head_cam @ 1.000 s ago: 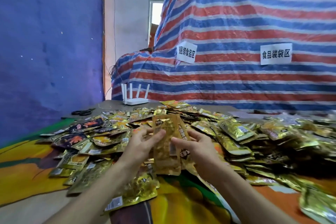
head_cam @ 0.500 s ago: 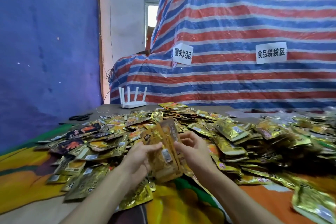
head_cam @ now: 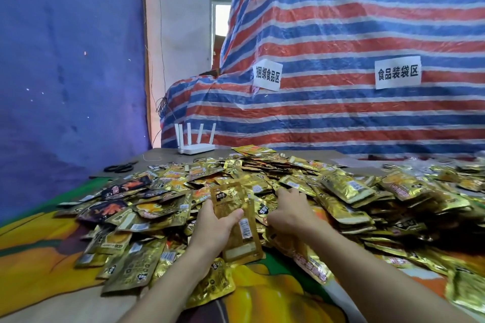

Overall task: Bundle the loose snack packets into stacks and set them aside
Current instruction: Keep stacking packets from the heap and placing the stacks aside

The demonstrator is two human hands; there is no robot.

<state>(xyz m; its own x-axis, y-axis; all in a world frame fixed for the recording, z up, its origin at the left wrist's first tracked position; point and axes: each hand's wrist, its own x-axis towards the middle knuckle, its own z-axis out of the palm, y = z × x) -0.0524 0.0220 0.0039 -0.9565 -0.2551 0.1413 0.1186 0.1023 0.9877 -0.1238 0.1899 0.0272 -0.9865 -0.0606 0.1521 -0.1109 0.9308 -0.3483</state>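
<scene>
Pinched between thumb and curled fingers of the left hand (head_cam: 215,227), a thin stack of snack packets (head_cam: 237,220) stands upright over the near edge of the heap (head_cam: 346,191). The right hand (head_cam: 291,211) rests on that heap just beside it, and whether it grips anything cannot be told. Flat, rectangular and slick in crinkled gold foil, the one-handed stack could fan out or slide apart.

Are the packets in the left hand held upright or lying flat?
Upright, slightly tilted: the left hand grips the held packets on end, with the barcode side facing the camera.
</scene>
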